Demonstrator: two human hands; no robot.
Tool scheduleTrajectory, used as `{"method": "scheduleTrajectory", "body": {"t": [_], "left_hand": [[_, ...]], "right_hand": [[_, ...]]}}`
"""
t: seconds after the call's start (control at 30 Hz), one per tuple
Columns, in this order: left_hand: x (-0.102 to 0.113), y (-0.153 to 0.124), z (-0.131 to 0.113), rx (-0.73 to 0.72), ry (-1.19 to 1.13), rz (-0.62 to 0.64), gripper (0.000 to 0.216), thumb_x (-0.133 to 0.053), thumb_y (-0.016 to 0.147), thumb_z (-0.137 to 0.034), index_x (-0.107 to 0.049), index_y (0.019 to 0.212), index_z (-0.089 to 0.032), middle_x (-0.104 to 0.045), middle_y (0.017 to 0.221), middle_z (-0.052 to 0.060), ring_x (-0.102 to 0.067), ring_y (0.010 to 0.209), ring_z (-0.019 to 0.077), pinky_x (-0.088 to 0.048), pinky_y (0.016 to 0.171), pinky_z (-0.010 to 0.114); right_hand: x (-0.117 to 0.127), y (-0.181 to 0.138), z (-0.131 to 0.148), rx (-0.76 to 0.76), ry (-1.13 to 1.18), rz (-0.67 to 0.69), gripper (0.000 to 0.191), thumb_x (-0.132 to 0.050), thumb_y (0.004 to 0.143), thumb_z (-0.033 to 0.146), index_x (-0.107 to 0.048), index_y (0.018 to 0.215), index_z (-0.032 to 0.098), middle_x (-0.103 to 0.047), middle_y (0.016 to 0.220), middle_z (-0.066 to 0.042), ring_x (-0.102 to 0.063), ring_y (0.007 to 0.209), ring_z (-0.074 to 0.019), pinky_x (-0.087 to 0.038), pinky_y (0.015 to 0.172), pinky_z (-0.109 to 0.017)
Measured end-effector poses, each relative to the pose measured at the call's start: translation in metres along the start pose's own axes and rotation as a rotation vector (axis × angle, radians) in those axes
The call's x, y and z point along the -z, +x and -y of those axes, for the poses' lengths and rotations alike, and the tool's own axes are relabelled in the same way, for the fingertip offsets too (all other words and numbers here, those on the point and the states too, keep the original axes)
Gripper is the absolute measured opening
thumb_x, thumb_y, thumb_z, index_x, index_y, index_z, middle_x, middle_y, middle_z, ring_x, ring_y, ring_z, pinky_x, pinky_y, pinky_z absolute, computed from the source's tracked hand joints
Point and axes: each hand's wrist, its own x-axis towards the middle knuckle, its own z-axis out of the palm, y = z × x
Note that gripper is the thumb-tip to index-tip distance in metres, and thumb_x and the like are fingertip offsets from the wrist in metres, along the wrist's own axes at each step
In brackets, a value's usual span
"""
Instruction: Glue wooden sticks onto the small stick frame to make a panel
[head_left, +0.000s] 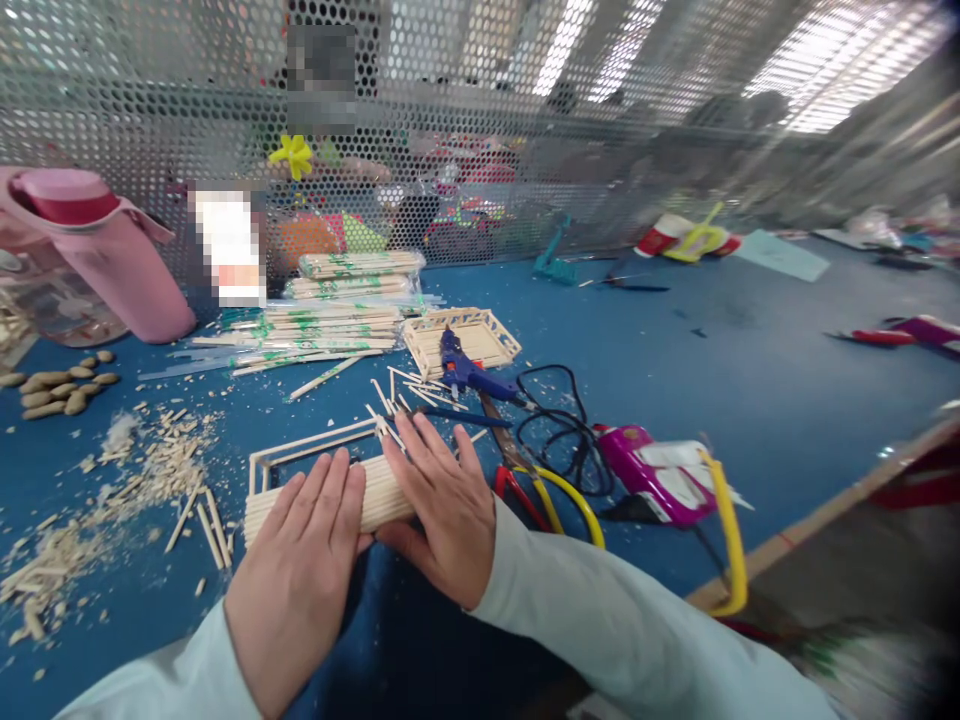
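My left hand [304, 560] lies flat, fingers stretched out, on a panel of wooden sticks laid side by side [375, 492] on the blue table [720, 400]. My right hand [442, 500] presses flat on the panel's right end, fingers spread. A thin open stick frame [311, 445] stands just behind the panel. Both arms wear pale sleeves.
A blue glue gun [469, 370] with black cord leans on a stick tray [465, 338]. Packs of sticks [337, 320] lie behind. Stick scraps [127, 480] cover the left. Red-handled pliers [517, 490], a purple-and-yellow tool [660, 480], a pink bottle [112, 250], a mesh wall [487, 120].
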Motion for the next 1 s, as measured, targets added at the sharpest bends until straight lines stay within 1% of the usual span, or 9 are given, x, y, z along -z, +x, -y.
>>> {"method": "scheduleTrajectory", "body": {"t": [0.1, 0.2, 0.3, 0.37, 0.43, 0.53, 0.63, 0.77, 1.0], "left_hand": [[0.003, 0.000, -0.002, 0.022, -0.039, -0.001, 0.043, -0.031, 0.091, -0.024, -0.047, 0.124, -0.003, -0.053, 0.128, 0.019, -0.049, 0.118, 0.0286, -0.034, 0.098, 0.041], [0.021, -0.002, 0.001, 0.056, -0.124, -0.045, 0.044, -0.041, 0.087, -0.027, -0.044, 0.128, -0.009, -0.051, 0.131, 0.016, -0.042, 0.125, 0.0269, -0.023, 0.106, 0.041], [0.042, -0.013, 0.013, 0.186, -0.293, -0.172, 0.039, -0.044, 0.084, -0.018, -0.046, 0.123, -0.018, -0.055, 0.124, 0.012, -0.041, 0.124, 0.0249, -0.019, 0.109, 0.044], [0.047, -0.023, 0.025, 0.476, -0.408, -0.259, 0.029, -0.046, 0.083, -0.024, -0.050, 0.112, -0.019, -0.059, 0.110, 0.011, -0.053, 0.107, 0.0245, -0.038, 0.095, 0.041], [0.044, -0.032, 0.036, 0.810, -0.629, -0.145, 0.028, -0.044, 0.084, -0.039, -0.051, 0.103, -0.019, -0.060, 0.090, 0.007, -0.059, 0.075, 0.0188, -0.049, 0.066, 0.031], [0.033, -0.038, 0.041, 1.071, -1.029, 0.091, 0.037, -0.042, 0.080, -0.055, -0.051, 0.083, -0.019, -0.043, 0.050, -0.006, -0.042, 0.041, 0.0107, -0.037, 0.039, 0.022], [0.028, -0.034, 0.038, 1.121, -1.164, 0.261, 0.043, -0.049, 0.071, -0.062, -0.051, 0.069, -0.019, -0.033, 0.039, -0.010, -0.030, 0.031, 0.0068, -0.022, 0.030, 0.019], [0.030, -0.029, 0.034, 1.141, -1.221, 0.372, 0.045, -0.055, 0.063, -0.063, -0.044, 0.057, -0.020, -0.038, 0.033, -0.009, -0.034, 0.028, 0.0068, -0.028, 0.031, 0.019], [0.036, -0.034, 0.036, 1.087, -1.250, 0.265, 0.040, -0.059, 0.063, -0.057, -0.049, 0.059, -0.019, -0.043, 0.040, -0.008, -0.039, 0.033, 0.0078, -0.032, 0.036, 0.020]], "right_hand": [[0.010, 0.007, -0.008, -0.047, 0.229, -0.021, 0.081, -0.033, 0.082, 0.065, -0.027, 0.137, 0.005, -0.042, 0.135, -0.022, -0.036, 0.126, -0.0312, -0.029, 0.100, -0.051], [0.021, 0.015, -0.016, -0.257, 0.556, -0.047, 0.070, -0.035, 0.086, 0.057, -0.033, 0.130, 0.003, -0.064, 0.094, -0.014, -0.061, 0.082, -0.0204, -0.048, 0.073, -0.033], [0.022, 0.020, -0.019, -0.442, 0.750, 0.117, 0.040, -0.033, 0.088, 0.048, -0.055, 0.088, 0.014, -0.050, 0.049, 0.004, -0.045, 0.044, -0.0107, -0.038, 0.046, -0.023], [0.017, 0.020, -0.017, -0.491, 0.802, 0.229, 0.038, -0.038, 0.085, 0.050, -0.048, 0.065, 0.019, -0.041, 0.040, 0.006, -0.038, 0.038, -0.0086, -0.031, 0.041, -0.021], [0.012, 0.020, -0.014, -0.541, 0.834, 0.265, 0.036, -0.043, 0.081, 0.051, -0.043, 0.061, 0.020, -0.039, 0.037, 0.008, -0.035, 0.035, -0.0075, -0.026, 0.039, -0.021], [0.011, 0.021, -0.009, -0.596, 0.874, 0.304, 0.038, -0.042, 0.081, 0.050, -0.041, 0.057, 0.020, -0.040, 0.035, 0.008, -0.034, 0.032, -0.0064, -0.026, 0.038, -0.020], [0.016, 0.024, -0.005, -0.607, 0.893, 0.382, 0.041, -0.042, 0.082, 0.046, -0.039, 0.051, 0.020, -0.040, 0.034, 0.007, -0.034, 0.029, -0.0051, -0.027, 0.037, -0.019], [0.018, 0.027, -0.002, -0.638, 0.900, 0.427, 0.035, -0.048, 0.080, 0.039, -0.039, 0.052, 0.020, -0.042, 0.034, 0.008, -0.033, 0.026, -0.0049, -0.024, 0.034, -0.018], [0.020, 0.030, -0.002, -0.550, 0.903, 0.376, 0.035, -0.055, 0.074, 0.044, -0.043, 0.052, 0.019, -0.041, 0.035, 0.008, -0.034, 0.032, -0.0052, -0.028, 0.038, -0.018]]}}
